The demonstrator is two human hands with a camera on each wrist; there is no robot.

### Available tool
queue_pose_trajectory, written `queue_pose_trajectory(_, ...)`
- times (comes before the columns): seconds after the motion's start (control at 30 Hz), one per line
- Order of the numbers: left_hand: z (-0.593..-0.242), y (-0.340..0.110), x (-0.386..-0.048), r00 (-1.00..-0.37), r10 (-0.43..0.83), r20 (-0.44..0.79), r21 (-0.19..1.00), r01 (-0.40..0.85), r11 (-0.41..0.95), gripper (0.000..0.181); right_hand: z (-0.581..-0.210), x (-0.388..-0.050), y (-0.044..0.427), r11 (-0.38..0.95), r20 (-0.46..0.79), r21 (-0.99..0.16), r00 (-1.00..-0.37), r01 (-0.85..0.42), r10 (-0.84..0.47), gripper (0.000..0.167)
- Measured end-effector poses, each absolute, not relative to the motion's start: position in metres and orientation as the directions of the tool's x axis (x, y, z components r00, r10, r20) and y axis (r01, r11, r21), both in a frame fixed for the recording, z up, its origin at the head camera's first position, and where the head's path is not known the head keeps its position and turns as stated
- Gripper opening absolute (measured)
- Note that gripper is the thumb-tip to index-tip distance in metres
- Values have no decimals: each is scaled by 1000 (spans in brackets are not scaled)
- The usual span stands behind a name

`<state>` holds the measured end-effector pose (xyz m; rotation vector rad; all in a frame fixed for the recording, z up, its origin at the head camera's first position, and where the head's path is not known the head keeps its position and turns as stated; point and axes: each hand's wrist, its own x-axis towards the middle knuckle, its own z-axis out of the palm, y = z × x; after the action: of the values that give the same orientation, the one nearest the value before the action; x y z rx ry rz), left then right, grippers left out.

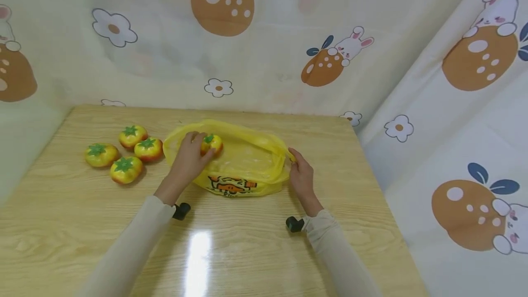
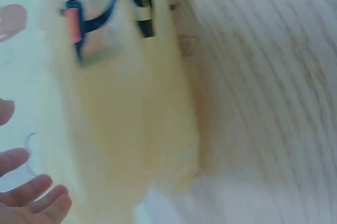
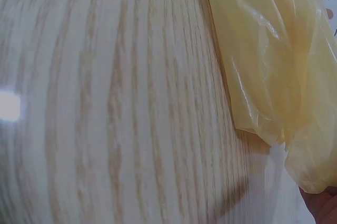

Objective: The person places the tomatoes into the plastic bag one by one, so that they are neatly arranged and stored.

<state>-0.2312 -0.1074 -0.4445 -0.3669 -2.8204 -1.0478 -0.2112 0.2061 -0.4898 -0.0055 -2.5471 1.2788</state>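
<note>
A yellow plastic bag (image 1: 243,157) with a printed front lies on the table, its mouth spread wide. My right hand (image 1: 302,175) pinches the bag's right end by the rim; in the right wrist view a bit of that hand (image 3: 321,205) shows at the gathered plastic. My left hand (image 1: 190,155) is over the bag's left part, beside a yellow-red tomato (image 1: 215,144) with a green star-shaped top inside the mouth. In the left wrist view the left hand's fingers (image 2: 34,193) are spread, and no tomato shows between them.
Several more tomatoes (image 1: 127,170) sit grouped on the wooden table (image 1: 243,242) to the left of the bag. A patterned curtain (image 1: 156,68) hangs behind the table and along its right side. A black wrist camera (image 1: 294,224) sits at the right cuff.
</note>
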Motion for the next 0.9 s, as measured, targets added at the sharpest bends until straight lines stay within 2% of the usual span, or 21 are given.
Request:
queue_pose_trajectory(0.27,-441,-134,-217,-931,147,336,589,329,739,45,-490,-213,203,601,262,-788,-957,-136,127,43)
queue_pose_trajectory(0.5,-444,-165,-202,-940,73,332,596,269,757,41,-486,-213,200,606,270,-781,-957,-152,108,43)
queue_pose_trajectory(0.73,-445,-185,-191,-910,30,414,584,291,758,37,-490,-214,201,612,276,-775,-956,-158,103,43)
queue_pose_trajectory(0.9,-441,-212,-181,-916,-64,397,590,201,782,38,-489,-213,200,592,270,-790,-958,-162,98,43)
